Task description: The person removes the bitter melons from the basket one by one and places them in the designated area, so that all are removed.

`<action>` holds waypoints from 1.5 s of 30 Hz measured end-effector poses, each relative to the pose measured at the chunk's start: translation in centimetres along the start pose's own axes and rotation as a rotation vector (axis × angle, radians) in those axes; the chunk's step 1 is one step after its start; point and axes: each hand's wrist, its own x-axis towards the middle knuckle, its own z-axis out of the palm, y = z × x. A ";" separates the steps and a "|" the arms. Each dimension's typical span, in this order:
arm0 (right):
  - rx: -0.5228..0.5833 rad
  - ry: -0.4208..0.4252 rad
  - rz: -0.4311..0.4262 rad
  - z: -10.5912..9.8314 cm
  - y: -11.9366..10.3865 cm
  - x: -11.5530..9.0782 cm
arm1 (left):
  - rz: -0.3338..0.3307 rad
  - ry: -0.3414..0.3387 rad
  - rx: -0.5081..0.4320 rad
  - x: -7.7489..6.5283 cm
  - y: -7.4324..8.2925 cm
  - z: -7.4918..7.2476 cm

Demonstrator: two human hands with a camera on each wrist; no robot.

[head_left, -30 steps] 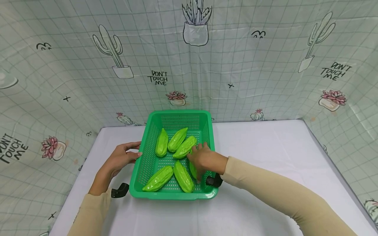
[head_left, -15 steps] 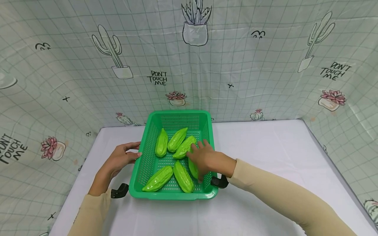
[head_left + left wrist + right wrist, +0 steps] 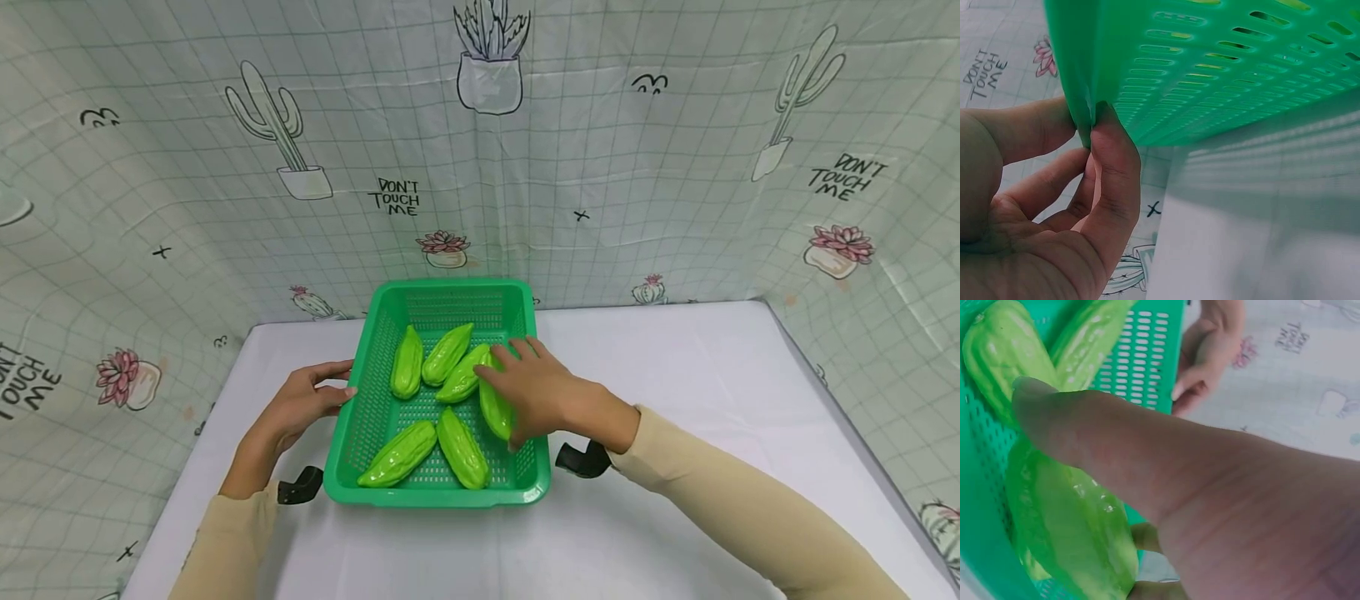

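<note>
A green plastic basket (image 3: 435, 498) with slotted walls holds several bright green, ridged bitter melons, such as the one near its front left corner (image 3: 400, 454). On the basket's left side, my left hand (image 3: 300, 404) pinches the rim between thumb and fingers, seen close in the left wrist view on the rim (image 3: 1072, 69). My right hand (image 3: 543, 387) reaches over the right wall and grips a bitter melon (image 3: 493, 404), tilted near that wall. In the right wrist view, the thumb (image 3: 1085, 425) lies along one side of this melon (image 3: 1066, 519) and fingertips show at the other.
Beneath the basket is a white-covered table (image 3: 660, 358). A patterned cloth (image 3: 570, 150) with cactus drawings hangs behind and at both sides. A black wrist mount (image 3: 583, 460) sits just outside the basket's right wall.
My right hand has shifted right and slightly back, and the bitter melon in it has moved the same way, showing more of itself. My left hand stays on the rim.
</note>
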 end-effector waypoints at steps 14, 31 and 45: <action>0.037 0.190 -0.022 -1.1 2.4 -2.8 | -0.007 0.001 0.008 0.0 0.0 0.0; 0.085 0.303 0.053 -0.6 6.8 -6.0 | -0.005 -0.011 0.017 0.0 -0.1 -0.2; 0.126 0.293 0.134 1.6 10.7 -7.4 | -0.033 -0.037 -0.007 0.2 -0.2 -0.6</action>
